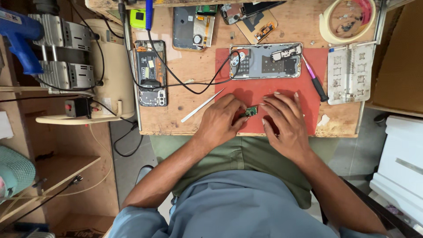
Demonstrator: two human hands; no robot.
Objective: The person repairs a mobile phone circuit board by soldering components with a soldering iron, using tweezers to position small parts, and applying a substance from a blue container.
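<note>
Both hands meet over the red rubber mat point(264, 90) on the wooden bench point(198, 66). The left hand point(219, 121) pinches a small green circuit board point(251, 111) by its near edge, its grip clamped on it. The right hand point(284, 121) rests just beside the board, fingers point(269, 102) loose and apart, holding nothing. Beyond the grip lies the opened silver phone chassis point(266, 61). The step looks like handling a removed board; a next move would call for steady fingertip control.

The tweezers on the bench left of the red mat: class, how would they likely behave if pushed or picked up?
The tweezers look thin and metallic, so probably stiff and light. Lying flat on the wooden bench, they would likely slide rather than roll. Their slim, low profile may make them fiddly to lift, and the fine tip looks easy to bend.
</note>
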